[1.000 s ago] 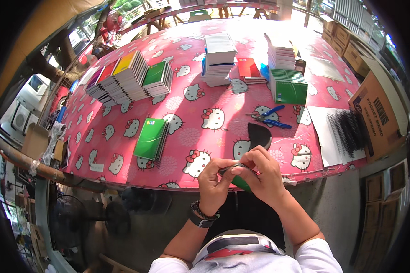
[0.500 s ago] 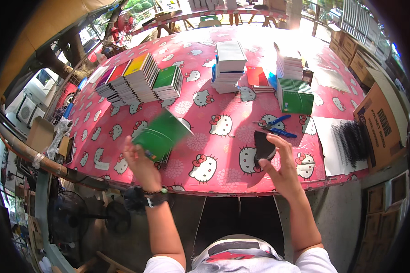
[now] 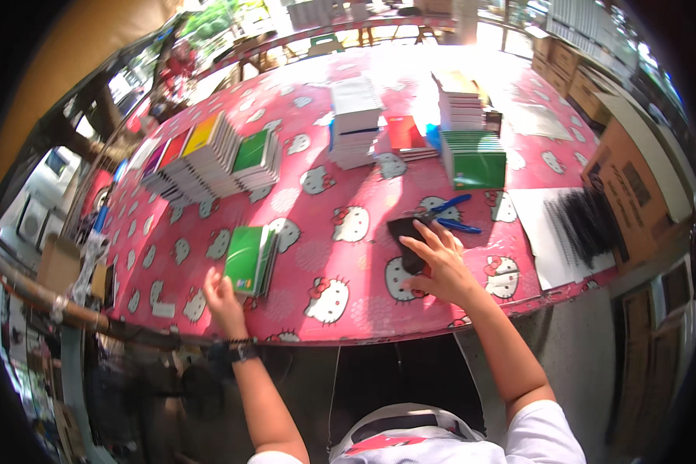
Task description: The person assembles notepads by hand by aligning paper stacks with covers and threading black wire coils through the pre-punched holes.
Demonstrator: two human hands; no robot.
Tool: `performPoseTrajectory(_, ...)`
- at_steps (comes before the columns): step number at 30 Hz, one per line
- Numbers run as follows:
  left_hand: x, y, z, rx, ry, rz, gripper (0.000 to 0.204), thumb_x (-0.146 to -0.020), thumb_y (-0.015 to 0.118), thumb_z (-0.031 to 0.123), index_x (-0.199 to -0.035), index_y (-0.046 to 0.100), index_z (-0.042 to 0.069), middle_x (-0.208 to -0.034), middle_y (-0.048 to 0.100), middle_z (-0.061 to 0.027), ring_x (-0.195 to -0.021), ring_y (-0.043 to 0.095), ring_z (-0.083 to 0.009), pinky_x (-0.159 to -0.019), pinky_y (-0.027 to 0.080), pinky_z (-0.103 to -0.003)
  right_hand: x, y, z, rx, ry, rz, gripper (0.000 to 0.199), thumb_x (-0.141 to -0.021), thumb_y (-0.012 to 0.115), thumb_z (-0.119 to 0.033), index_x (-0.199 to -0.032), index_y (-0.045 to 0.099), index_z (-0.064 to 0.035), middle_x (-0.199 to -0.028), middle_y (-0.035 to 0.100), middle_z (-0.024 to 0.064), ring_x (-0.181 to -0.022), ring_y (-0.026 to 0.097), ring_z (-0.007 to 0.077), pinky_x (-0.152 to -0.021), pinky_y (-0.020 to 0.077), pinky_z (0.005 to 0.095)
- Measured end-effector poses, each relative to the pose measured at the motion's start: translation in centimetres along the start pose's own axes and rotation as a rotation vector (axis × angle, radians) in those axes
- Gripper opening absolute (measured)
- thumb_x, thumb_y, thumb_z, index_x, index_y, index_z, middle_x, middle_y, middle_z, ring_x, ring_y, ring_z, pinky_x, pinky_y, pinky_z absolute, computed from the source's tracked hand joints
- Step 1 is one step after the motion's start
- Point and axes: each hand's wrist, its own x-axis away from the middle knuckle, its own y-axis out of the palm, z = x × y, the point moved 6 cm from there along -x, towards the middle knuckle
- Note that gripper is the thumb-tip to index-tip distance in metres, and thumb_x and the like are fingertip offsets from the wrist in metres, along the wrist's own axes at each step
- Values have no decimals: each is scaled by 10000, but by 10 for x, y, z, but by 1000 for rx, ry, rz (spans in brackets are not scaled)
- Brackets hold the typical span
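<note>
Beside a small stack of green notebooks (image 3: 244, 257) at the near left of the table is my left hand (image 3: 226, 303). Its fingers are bent and apart, with nothing visible in them. My right hand (image 3: 443, 267) reaches over a flat black piece (image 3: 400, 230) lying on the table, whose kind I cannot make out. The fingers are spread, with the fingertips over or on its right side, and the thumb points left. Just beyond that hand lies a pair of pliers with blue handles (image 3: 461, 226).
Stacks of coloured notebooks (image 3: 201, 139) stand at the far left. A tall white stack (image 3: 354, 116) and upright green notebooks (image 3: 476, 166) are farther back. Black spiral coils (image 3: 576, 224) lie on white sheets beside a cardboard box (image 3: 634, 166). A pink patterned cloth (image 3: 348, 309) covers the table.
The tilted green notebook has come down onto the small stack, and my left hand has let it go. The black piece now lies flat, with my right hand lowered over it. The view has shifted.
</note>
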Motion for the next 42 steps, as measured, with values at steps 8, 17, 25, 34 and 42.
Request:
performPoseTrajectory(8,18,-2,9,280,-113,142,379,-971,489,255,-1227,482,-24,-1179,530,-101,-1094,501,-182,-958,377,-316,-72,-82,162,481,148,423,326,-775,675,-136,-1093,607,-158,-1172,590,-5,-1127,487,233,-916,376,452)
performPoseTrajectory(17,41,-9,51,-136,51,359,422,-865,573,169,-1233,457,-1,-1333,391,-143,-1209,402,-267,-1012,324,-401,-106,-93,184,448,218,333,253,-753,708,-193,-968,584,-140,-1033,595,15,-1118,475,219,-904,371,416)
performPoseTrajectory(25,103,74,156,195,244,-168,502,-768,635,89,-1239,476,18,-1292,462,-133,-1191,443,-280,-981,356,-412,-95,-116,118,150,219,167,164,-730,687,-113,-840,569,-84,-863,587,92,-815,603,307,-710,477,412)
performPoseTrajectory(34,156,151,173,439,32,-807,271,-841,614,-32,-1099,581,43,-828,605,1,-705,539,-77,-624,432,-194,4,-64,-36,-239,-182,-64,215,-760,699,-165,-880,559,-54,-811,573,69,-765,591,243,-653,483,363)
performPoseTrajectory(42,179,135,113,493,-251,-562,454,-822,623,-17,-1240,448,6,-1167,501,-66,-1065,462,-117,-945,356,-266,44,21,-29,-1180,476,347,119,-909,599,-149,-959,552,-51,-760,490,-37,-670,427,11,-573,354,180)
